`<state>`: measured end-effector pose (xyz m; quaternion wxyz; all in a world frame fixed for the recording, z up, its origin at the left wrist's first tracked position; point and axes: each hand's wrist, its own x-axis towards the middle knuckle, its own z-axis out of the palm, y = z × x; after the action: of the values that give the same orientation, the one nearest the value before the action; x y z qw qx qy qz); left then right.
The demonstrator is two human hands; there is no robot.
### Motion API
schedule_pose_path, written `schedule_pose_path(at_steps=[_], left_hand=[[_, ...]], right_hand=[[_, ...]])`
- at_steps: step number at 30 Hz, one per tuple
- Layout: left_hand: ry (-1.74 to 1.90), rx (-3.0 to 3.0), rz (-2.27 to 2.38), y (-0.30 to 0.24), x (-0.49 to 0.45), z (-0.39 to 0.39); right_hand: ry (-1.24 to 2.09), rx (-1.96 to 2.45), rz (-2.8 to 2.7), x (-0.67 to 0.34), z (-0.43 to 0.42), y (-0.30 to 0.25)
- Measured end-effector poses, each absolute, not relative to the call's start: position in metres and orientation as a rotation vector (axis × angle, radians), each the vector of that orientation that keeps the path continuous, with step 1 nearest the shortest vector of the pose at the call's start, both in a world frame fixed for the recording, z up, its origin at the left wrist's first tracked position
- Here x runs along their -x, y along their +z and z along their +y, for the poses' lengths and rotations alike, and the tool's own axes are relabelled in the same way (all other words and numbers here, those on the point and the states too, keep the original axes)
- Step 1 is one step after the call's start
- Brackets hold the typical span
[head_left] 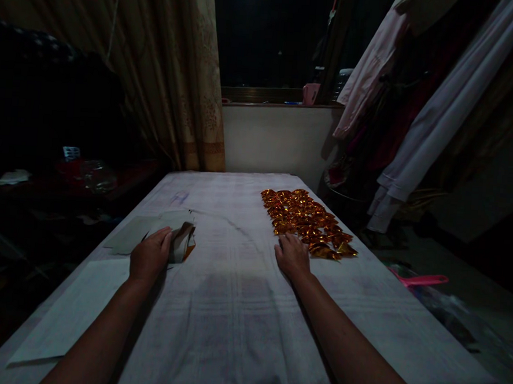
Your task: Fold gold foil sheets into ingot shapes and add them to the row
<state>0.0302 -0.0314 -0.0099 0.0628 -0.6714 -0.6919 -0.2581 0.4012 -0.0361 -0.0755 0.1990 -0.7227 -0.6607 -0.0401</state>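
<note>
My left hand [150, 256] is closed at the left of the table, its fingers and thumb on a curled sheet of foil paper [181, 242]. Grey-white outside, the sheet shows gold-orange at its right edge. Beneath and behind it lies a stack of pale paper sheets [127, 234]. On the right, my right hand [293, 257] is down at the near left corner of a group of folded gold foil pieces [305, 218]. Its fingers are bent, with the tips against the foil; whatever is under them is hidden. The shiny pieces sit close together in rows.
A white cloth covers the table [232, 306]. A larger pale sheet [75, 308] lies near its left edge. Clothes [444, 111] hang at the right, and a pink handle [425, 280] shows beside the right edge. Behind stand a curtain [193, 84] and a pink mug [310, 94].
</note>
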Motion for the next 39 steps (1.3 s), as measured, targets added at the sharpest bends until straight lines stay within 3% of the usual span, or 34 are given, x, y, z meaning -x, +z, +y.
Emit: schedule_pose_path(at_steps=[5, 12, 23, 29, 39], left_hand=[[-0.899, 2.334, -1.736, -0.02, -0.066, -0.044], [-0.725, 2.796, -1.327, -0.06, -0.103, -0.056], [-0.517, 2.823, -1.443, -0.078, -0.096, -0.056], [-0.586, 2.895, -1.427, -0.069, -0.1, -0.059], [-0.842, 3.112, -1.31, -0.062, -0.106, -0.062]], right_hand=[[-0.08, 1.884, -1.875, -0.392, -0.044, -0.077], [-0.022, 1.706, -1.946, -0.378, -0.056, -0.078], [0.027, 1.365, -2.226, -0.36, -0.072, -0.07], [0.116, 1.229, -2.377, -0.346, -0.08, -0.066], [0.205, 1.382, -2.428, -0.334, -0.09, -0.064]])
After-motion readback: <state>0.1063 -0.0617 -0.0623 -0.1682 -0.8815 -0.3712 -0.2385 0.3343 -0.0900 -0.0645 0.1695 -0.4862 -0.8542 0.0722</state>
